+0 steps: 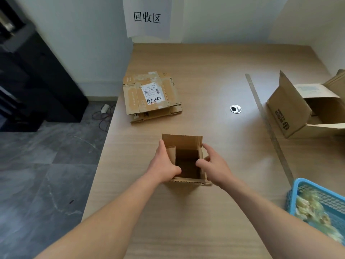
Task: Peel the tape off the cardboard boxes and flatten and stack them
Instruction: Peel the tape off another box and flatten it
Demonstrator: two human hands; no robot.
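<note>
A small brown cardboard box (183, 142) stands upright and open-topped in the middle of the wooden table (205, 71). My left hand (163, 163) grips its left wall and flap, with the thumb over the near rim. My right hand (214, 163) holds its right wall, fingers curled over the rim into the opening. Flattened cardboard boxes (151, 96) lie stacked at the far left of the table, the top one with a white shipping label. A larger open box (291, 111) lies on its side at the right edge.
A long metal ruler (268, 126) lies on the table between the small box and the large one. A blue plastic basket (317, 202) with crumpled tape stands at the near right. A round cable hole (235, 108) is in the tabletop. The table's left edge drops to grey floor.
</note>
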